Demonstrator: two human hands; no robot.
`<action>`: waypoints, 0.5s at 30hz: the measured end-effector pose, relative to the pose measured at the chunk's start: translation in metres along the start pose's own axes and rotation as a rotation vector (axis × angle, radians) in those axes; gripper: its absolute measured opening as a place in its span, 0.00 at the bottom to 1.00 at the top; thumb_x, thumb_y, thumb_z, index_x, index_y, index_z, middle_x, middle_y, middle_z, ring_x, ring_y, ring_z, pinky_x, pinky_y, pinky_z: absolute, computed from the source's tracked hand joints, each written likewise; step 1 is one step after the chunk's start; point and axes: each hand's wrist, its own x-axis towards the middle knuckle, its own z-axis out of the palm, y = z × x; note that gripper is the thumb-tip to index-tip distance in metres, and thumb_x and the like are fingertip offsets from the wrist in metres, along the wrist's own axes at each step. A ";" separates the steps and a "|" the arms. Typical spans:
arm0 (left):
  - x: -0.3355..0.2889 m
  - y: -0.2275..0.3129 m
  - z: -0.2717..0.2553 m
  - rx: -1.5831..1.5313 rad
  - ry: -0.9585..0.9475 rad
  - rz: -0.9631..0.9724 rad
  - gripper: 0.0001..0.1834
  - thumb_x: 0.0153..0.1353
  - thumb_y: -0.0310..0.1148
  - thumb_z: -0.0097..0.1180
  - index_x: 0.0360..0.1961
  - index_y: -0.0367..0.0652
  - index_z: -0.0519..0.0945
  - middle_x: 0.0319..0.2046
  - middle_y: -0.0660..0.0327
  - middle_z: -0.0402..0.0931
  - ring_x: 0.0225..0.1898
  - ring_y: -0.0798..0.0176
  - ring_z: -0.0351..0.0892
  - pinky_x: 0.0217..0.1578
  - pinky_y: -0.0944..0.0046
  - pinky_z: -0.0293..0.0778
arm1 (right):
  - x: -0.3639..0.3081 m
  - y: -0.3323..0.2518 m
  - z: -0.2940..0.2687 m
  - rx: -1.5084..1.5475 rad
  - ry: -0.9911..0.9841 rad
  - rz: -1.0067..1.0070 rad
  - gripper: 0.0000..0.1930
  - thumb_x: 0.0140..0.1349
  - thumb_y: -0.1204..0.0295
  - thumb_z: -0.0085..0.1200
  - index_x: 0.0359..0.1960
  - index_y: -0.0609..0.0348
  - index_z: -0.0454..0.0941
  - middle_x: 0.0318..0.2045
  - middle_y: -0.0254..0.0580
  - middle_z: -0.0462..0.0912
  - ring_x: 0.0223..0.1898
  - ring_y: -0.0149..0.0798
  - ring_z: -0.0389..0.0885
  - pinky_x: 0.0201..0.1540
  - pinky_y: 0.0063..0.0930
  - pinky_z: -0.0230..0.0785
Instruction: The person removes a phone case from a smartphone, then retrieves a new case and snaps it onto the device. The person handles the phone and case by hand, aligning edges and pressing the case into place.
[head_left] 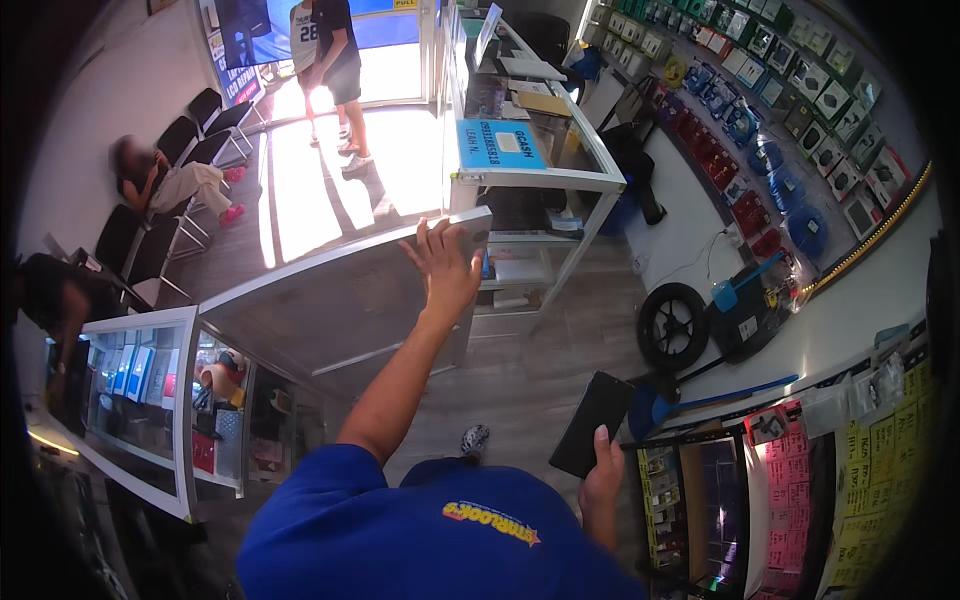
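Note:
My left arm stretches forward, and my left hand (443, 262) is at the end of a low grey half-door with a white frame (330, 255). Its fingers are spread over the white end block (472, 225) of that door and seem to touch it. Low on my right side, my right hand (603, 475) grips a dark, flat, rectangular tablet (592, 425) by its lower edge. The thumb lies on the face of the tablet, and the other fingers are hidden behind it. The screen looks black.
Glass display counters stand ahead (540, 180) and at left (140, 390). A black wheel (672, 327) and a blue dustpan (735, 290) are by the right wall. People stand near the bright doorway (335, 80); another person (165, 180) sits among black chairs.

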 end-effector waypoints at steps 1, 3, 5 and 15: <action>-0.002 0.021 -0.023 -0.078 -0.012 0.007 0.32 0.59 0.48 0.69 0.61 0.54 0.71 0.70 0.53 0.58 0.79 0.37 0.42 0.72 0.14 0.27 | -0.002 -0.009 -0.006 -0.012 0.052 0.047 0.24 0.78 0.60 0.55 0.65 0.67 0.75 0.58 0.43 0.82 0.59 0.35 0.79 0.66 0.29 0.67; 0.089 0.022 -0.024 -0.075 0.109 0.041 0.28 0.60 0.42 0.68 0.58 0.50 0.71 0.66 0.52 0.61 0.77 0.33 0.45 0.69 0.10 0.31 | 0.090 -0.015 0.019 0.031 0.007 0.006 0.20 0.79 0.61 0.54 0.60 0.66 0.79 0.52 0.39 0.85 0.52 0.31 0.82 0.59 0.28 0.72; 0.078 0.013 -0.007 -0.042 0.107 0.041 0.21 0.61 0.42 0.67 0.52 0.50 0.77 0.68 0.53 0.58 0.78 0.35 0.44 0.69 0.10 0.32 | 0.124 -0.008 0.003 0.113 -0.031 0.079 0.21 0.79 0.60 0.54 0.59 0.66 0.78 0.51 0.39 0.85 0.50 0.31 0.83 0.56 0.28 0.74; 0.109 0.035 0.030 0.101 0.030 -0.152 0.21 0.67 0.53 0.65 0.55 0.55 0.83 0.77 0.54 0.53 0.81 0.28 0.31 0.70 0.11 0.30 | 0.285 -0.053 -0.010 1.262 -0.786 0.285 0.14 0.79 0.60 0.47 0.46 0.59 0.74 0.27 0.39 0.76 0.28 0.34 0.73 0.33 0.29 0.66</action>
